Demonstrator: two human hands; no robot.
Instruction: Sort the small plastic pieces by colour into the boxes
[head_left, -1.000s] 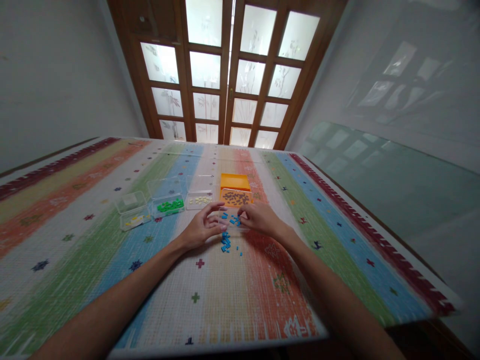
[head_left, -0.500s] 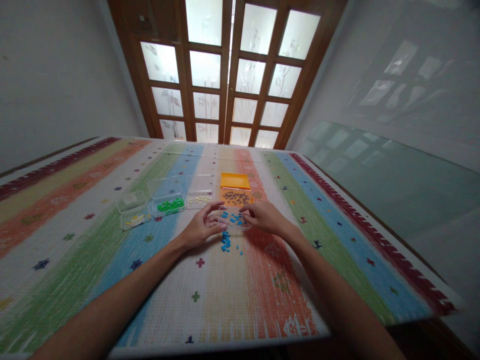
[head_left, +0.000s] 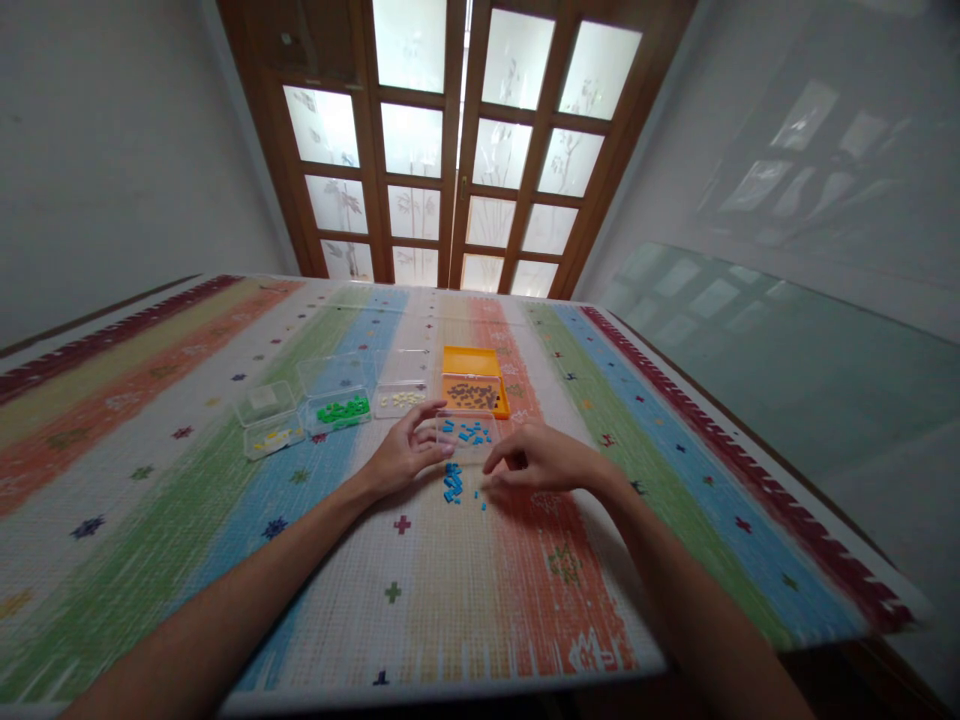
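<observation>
A small clear plastic box (head_left: 491, 418) with blue building bricks (head_left: 474, 433) in it lies in front of me. My left hand (head_left: 409, 450) is curled round its left side, thumb near the front edge and fingers at the back. Just below the box, a loose pile of blue bricks (head_left: 453, 485) rests on the tablecloth, with a couple of stray ones to its right. My right hand (head_left: 536, 460) hovers right of the pile, index finger and thumb bent and slightly apart. Nothing shows between them.
Behind the clear box stands an open orange box (head_left: 471, 360) of brown pieces. Leftward are open clear boxes with cream pieces (head_left: 405, 398), green pieces (head_left: 343, 409) and yellow pieces (head_left: 274, 439). A striped tablecloth (head_left: 330, 600) covers the table; wooden doors (head_left: 450, 150) stand beyond.
My right hand has come out of the clear box and moved toward me, to beside the loose blue bricks. My left hand has stayed at the box.
</observation>
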